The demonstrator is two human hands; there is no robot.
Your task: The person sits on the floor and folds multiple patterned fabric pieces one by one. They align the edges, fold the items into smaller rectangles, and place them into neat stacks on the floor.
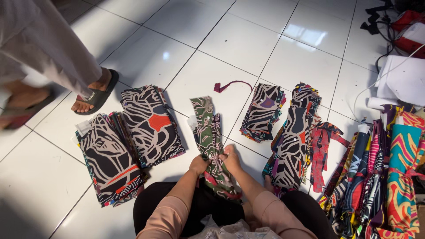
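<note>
My left hand (198, 165) and my right hand (231, 157) both grip a long bundle of green, pink and black patterned fabric strips (207, 132). The bundle runs from my lap out over the white tiled floor (239, 42). My hands hold it near its lower end, side by side and almost touching. Peach sleeves cover my forearms, and my knees are in dark trousers.
Two stacks of black-and-white patterned fabric pieces (128, 141) lie to the left. More stacks (262, 110) and a long stack (294, 132) lie to the right, beside bright tied fabric bundles (389, 177). A maroon scrap (230, 85) lies ahead. Another person's sandalled foot (94, 95) stands at left.
</note>
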